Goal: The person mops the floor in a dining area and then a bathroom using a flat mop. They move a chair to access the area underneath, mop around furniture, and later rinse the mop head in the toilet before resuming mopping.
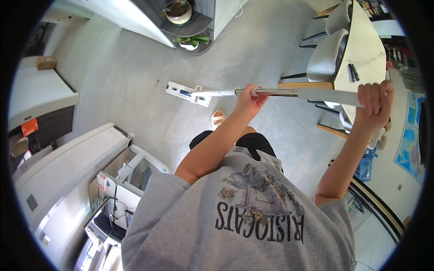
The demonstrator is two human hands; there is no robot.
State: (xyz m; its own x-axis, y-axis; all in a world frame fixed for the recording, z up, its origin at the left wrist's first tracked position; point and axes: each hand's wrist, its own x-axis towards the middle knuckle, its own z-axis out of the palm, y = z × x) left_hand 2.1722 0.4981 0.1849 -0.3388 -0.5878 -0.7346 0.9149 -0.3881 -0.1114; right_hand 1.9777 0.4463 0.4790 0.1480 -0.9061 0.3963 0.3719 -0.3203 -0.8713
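I hold a flat mop across in front of me. My left hand (251, 101) grips the middle of its pole (279, 92), where the white lower tube meets a bare metal stretch. Farther up, my right hand (375, 103) is closed around the end of the white handle (327, 97). At the far left end is the white rectangular mop head (176, 90), with blue and green parts on its upper face. It is over the grey floor; whether it touches the floor I cannot tell. My sandalled foot (218, 118) shows just below the mop head.
To the right, grey chairs (325, 57) line a marble-patterned table (364, 44) holding dark pen-like items (353, 73). Ahead stands a shelf unit (203, 25) with potted plants. A white counter (67, 162) and a wheeled-looking white frame (147, 157) are at left. A water bottle (366, 166) stands right.
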